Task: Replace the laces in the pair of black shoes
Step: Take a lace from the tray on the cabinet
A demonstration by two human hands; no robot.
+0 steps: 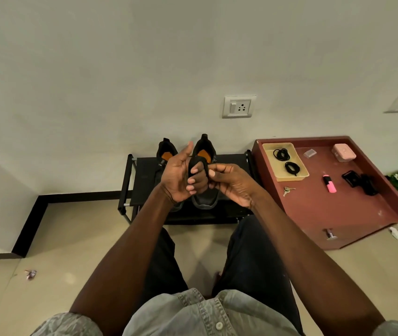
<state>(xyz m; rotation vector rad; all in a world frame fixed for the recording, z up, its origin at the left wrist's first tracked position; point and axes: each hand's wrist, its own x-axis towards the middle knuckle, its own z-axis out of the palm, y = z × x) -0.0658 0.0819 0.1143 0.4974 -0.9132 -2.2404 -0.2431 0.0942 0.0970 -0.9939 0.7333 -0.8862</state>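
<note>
Centrally, a low black shoe rack (142, 180) is standing against the wall, carrying the pair of black shoes (204, 151) side by side, heels toward the wall, orange insoles showing. To the right, a reddish counter (334, 209) with a raised rim is bearing a yellow tray (302, 174) holding two coiled black laces (281, 154), plus a pink box (343, 152), a pink marker (329, 184), a dark object (360, 181) and keys (288, 190).

Both forearms are reaching forward over the person's lap. The left hand (177, 175) is raised palm-in before the shoes, thumb up, its fingers curling around a bundle of black lace (196, 167). The right hand (232, 183) is meeting it from the right, its fingers curling in and its fingertips seeming to be pinching the same bundle. So the grip on each side is closing on the lace, though the exact contact points are partly hidden.

Judging by appearance, this lace is being wound up or unwound; which one cannot be told. A lace is likely to be light, limp and prone to tangling, so it is best taken at its stiff tip for threading. The shoes look soft-topped but firm-soled, best steadied at the heel or tongue.
</note>
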